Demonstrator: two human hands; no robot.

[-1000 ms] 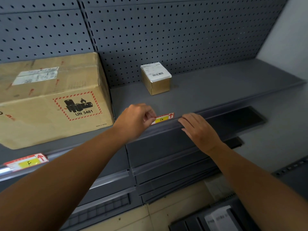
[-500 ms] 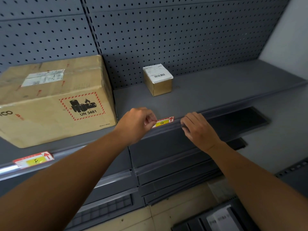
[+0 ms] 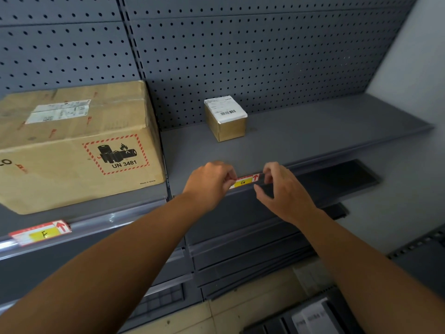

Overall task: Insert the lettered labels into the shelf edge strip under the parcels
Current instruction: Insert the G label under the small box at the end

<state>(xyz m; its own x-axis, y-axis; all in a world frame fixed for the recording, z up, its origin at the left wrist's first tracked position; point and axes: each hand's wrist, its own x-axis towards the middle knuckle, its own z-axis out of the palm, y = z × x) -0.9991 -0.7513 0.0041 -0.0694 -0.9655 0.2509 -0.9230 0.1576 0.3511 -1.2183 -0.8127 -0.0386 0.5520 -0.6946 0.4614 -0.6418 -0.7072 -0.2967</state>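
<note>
A: What lies nearest?

B: Low in view, a beige tiled floor (image 3: 224, 317) and stacked dark grey lower shelves (image 3: 240, 259). Two bare forearms reach up from there to the front edge of the dark grey metal shelf (image 3: 313, 138).

A: And the hands?

B: The left hand (image 3: 209, 182) has its fingers curled, pinching the left end of the red-and-white paper label with a yellow patch lettered G (image 3: 244, 181). The right hand (image 3: 284, 191) pinches the label's right end between thumb and fingertips.

A: How does that label lie?

B: Its long axis runs along the shelf edge strip (image 3: 320, 162), rising slightly to the right with the shelf line. Its printed red arrow, at the right end, points up toward the small brown cardboard parcel with a white barcode sticker (image 3: 226, 119) standing behind it on the shelf. Whether it is fully seated in the strip I cannot tell.

A: Anything to the left?

B: A second red-and-white label lettered F (image 3: 41, 233) sits in the clear strip of the neighbouring shelf bay, arrow also up, below a large brown cardboard box marked UN 3481 (image 3: 79, 145).

A: Farthest back?

B: A grey perforated back panel (image 3: 240, 56), and a pale wall (image 3: 414, 56) at the right.
</note>
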